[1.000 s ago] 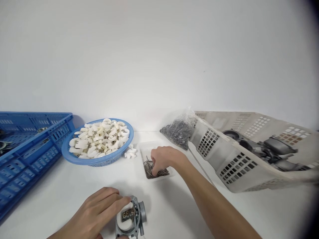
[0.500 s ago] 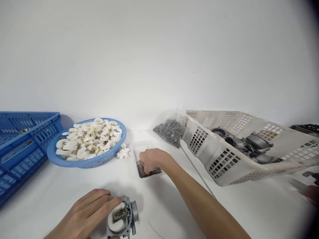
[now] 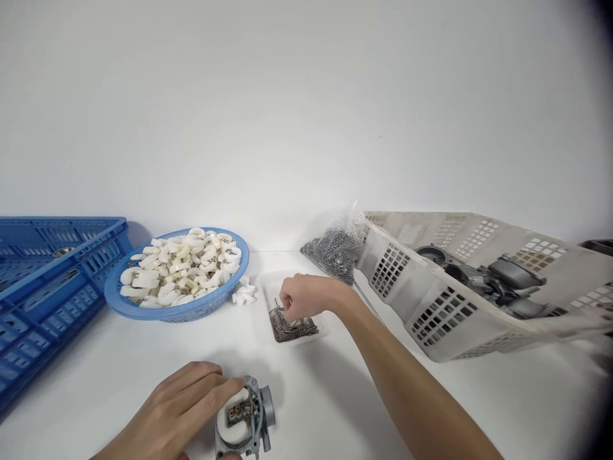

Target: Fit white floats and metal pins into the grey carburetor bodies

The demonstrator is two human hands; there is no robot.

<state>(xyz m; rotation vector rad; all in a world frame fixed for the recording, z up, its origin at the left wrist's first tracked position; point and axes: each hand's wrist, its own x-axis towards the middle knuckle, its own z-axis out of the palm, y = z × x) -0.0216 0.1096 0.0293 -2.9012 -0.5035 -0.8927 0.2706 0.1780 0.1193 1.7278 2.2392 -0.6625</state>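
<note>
Carburetor body (image 3: pixel 265 415): grey metal, white float (image 3: pixel 235 436), brass-coloured jets (image 3: pixel 234 414); nearer than and left of white tray (image 3: pixel 265 291), gripped by left hand (image 3: pixel 186 402), near end cut off. Right hand (image 3: pixel 306 297): over tray's metal pins (image 3: pixel 292 331), fingers curled, fingertips hidden, closure on pins impossible to tell. White tabletop (image 3: pixel 335 390) beneath tray; white wall (image 3: pixel 306 128) behind.

A plain white table (image 3: pixel 304 390) carries everything. Take the small white tray (image 3: pixel 265 296) on it as the mark. Just left of the tray lies some crumpled paper (image 3: pixel 244 294), then a round blue basket (image 3: pixel 191 312), and farthest left a blue crate (image 3: pixel 62 303). Right of the tray, behind it, sits a plastic bag (image 3: pixel 335 250), with a thin rod (image 3: pixel 369 303) and a pale basket (image 3: pixel 414 306) beyond. In front, a metal part (image 3: pixel 262 412) may touch the surface; its underside is hidden.
</note>
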